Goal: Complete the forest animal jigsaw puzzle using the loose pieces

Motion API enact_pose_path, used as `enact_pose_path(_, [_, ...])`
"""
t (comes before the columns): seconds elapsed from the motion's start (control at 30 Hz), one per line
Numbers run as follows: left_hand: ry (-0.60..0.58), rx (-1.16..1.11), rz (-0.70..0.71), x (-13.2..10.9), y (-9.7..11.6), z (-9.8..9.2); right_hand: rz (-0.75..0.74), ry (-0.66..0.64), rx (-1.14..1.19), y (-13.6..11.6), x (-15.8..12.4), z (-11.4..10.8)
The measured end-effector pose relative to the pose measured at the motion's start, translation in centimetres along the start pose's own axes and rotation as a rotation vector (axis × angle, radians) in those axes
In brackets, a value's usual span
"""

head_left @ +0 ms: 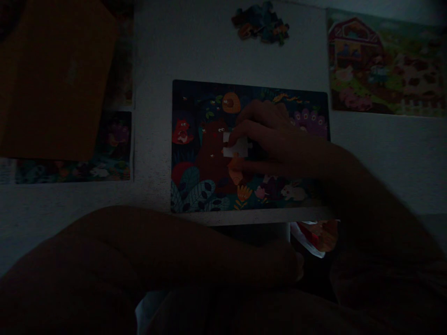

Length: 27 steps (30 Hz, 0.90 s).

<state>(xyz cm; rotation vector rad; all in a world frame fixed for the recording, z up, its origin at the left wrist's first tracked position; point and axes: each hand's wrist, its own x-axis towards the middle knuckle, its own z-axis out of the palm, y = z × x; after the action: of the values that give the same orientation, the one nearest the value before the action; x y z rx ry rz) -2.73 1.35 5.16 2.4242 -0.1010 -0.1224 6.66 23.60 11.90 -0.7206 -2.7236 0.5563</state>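
Note:
The scene is very dark. A colourful forest-animal jigsaw puzzle (195,186) lies flat on a white table (153,153). My right hand (275,139) reaches over the puzzle's middle from the right. Its forefinger and thumb pinch a white jigsaw-shaped piece (236,147) on the picture. My left forearm lies across the bottom of the view. My left hand (289,265) rests below the table's near edge, and in the dark its fingers do not show clearly.
A heap of loose puzzle pieces (261,23) lies at the far edge. A farm picture puzzle (384,65) sits at the right, an orange box (52,79) over another puzzle (104,158) at the left. Something red and white (317,235) lies under the table's edge.

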Motion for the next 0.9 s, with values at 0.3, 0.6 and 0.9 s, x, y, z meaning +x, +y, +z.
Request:
enact_pose_path(0.3, [-0.034,-0.022,0.009,-0.1,-0.2,-0.6,0.147,-0.078,0.067,-1.5,0.7,-1.1])
enact_pose_path(0.6, [0.122,0.134,0.097,0.1,-0.6,1.7,0.252,0.155,-0.014,4.4,-1.1,-4.2])
enact_pose_path(0.9, [0.074,0.454,0.211,2.6,-2.9,3.9,0.381,0.329,-0.184,10.5,-1.9,-3.6])
